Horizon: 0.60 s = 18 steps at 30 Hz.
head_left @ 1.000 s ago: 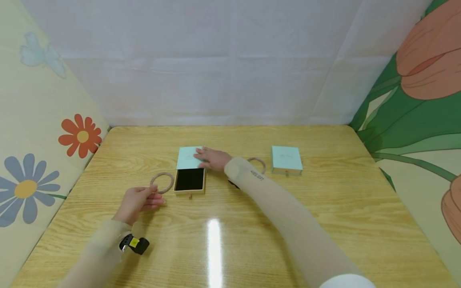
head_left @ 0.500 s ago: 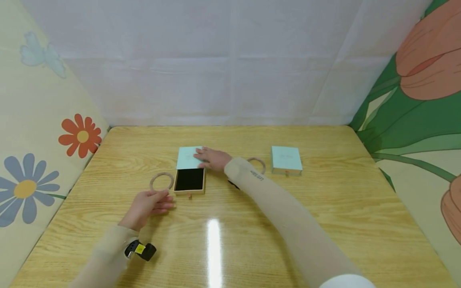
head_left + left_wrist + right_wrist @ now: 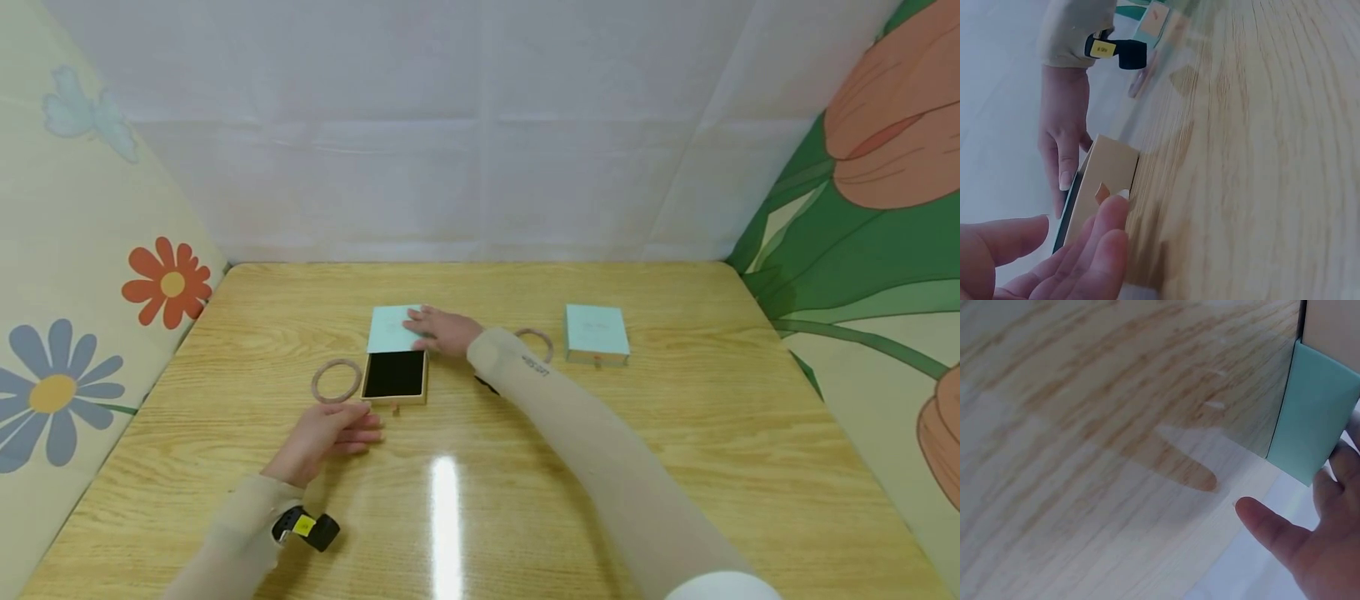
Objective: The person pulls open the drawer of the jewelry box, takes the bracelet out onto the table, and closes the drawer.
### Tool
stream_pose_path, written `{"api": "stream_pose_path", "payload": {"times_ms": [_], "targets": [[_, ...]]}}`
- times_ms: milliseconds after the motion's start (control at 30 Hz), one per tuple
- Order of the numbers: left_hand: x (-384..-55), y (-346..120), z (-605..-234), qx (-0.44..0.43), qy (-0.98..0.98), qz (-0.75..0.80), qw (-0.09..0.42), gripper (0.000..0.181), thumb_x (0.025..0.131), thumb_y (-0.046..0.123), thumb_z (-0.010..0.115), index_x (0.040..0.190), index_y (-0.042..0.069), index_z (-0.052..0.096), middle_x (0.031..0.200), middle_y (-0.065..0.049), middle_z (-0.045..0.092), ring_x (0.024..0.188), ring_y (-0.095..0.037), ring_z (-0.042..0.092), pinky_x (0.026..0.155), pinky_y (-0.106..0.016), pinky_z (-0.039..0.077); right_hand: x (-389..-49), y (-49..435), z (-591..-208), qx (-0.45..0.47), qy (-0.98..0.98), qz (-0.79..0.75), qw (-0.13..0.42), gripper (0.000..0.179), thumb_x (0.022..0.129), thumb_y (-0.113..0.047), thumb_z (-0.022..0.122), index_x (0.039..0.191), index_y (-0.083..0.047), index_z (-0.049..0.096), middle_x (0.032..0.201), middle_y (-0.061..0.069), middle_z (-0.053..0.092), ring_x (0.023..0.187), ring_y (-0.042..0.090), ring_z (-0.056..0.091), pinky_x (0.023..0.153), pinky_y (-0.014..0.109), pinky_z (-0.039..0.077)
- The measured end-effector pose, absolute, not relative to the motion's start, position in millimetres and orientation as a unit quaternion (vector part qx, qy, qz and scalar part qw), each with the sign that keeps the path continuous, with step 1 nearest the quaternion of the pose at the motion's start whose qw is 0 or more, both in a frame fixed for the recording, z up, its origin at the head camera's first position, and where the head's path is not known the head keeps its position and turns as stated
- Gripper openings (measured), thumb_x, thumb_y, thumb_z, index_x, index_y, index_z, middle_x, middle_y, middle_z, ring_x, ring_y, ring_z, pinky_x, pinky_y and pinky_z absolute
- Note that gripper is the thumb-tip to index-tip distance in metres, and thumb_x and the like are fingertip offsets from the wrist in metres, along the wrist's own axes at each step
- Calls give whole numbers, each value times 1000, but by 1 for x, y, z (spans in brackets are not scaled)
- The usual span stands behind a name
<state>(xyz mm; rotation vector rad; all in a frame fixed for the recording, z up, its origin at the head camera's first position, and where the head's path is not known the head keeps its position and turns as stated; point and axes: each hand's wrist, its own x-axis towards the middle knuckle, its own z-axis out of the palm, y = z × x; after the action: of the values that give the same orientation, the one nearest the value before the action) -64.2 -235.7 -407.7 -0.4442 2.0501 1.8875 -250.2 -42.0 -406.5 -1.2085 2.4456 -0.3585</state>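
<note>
A mint-green drawer box [image 3: 392, 328] stands left of the table's middle, its tan drawer [image 3: 397, 401] pulled out toward me and showing a black lining. My right hand [image 3: 448, 333] rests with spread fingers on the box's mint sleeve. My left hand [image 3: 330, 433] hovers just in front of the drawer, holding nothing, its fingers loosely extended. In the left wrist view its fingertips [image 3: 1112, 212] come right up by the small tan pull tab [image 3: 1102, 192] on the drawer front. Left of the drawer lies a pinkish-brown bangle [image 3: 336, 381], apart from the left hand.
A second mint-green box [image 3: 597, 332], shut, stands at the right on the wooden table [image 3: 712, 400]. Beside it lies another bangle [image 3: 550, 343], partly hidden by my right sleeve. A white cloth [image 3: 480, 167] hangs behind the table.
My left hand has drawn away from the left bangle and moved right and toward me, to the drawer's front. The bangle stays beside the drawer. My right hand has not moved.
</note>
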Motion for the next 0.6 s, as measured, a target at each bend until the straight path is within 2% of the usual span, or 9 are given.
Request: {"api": "stream_pose_path", "payload": {"times_ms": [333,600], "targets": [[-65,-228,-413,-150,693,684,173,33,102,18,53,117,-11,58,99,-15,71,87,-21,71,74,-30,58,-252,-42,-408,-431,872,-129,193,58,102,-40,43,153,-17,27,160,2,13,148,20,6,119,34,14],[-68,-221,-418,-139,668,705,192,37,103,19,49,121,-13,56,99,-12,71,88,-20,71,77,-31,58,-251,-42,-407,-432,871,-130,193,58,102,-40,43,153,-17,27,160,1,13,148,20,6,119,33,13]]}}
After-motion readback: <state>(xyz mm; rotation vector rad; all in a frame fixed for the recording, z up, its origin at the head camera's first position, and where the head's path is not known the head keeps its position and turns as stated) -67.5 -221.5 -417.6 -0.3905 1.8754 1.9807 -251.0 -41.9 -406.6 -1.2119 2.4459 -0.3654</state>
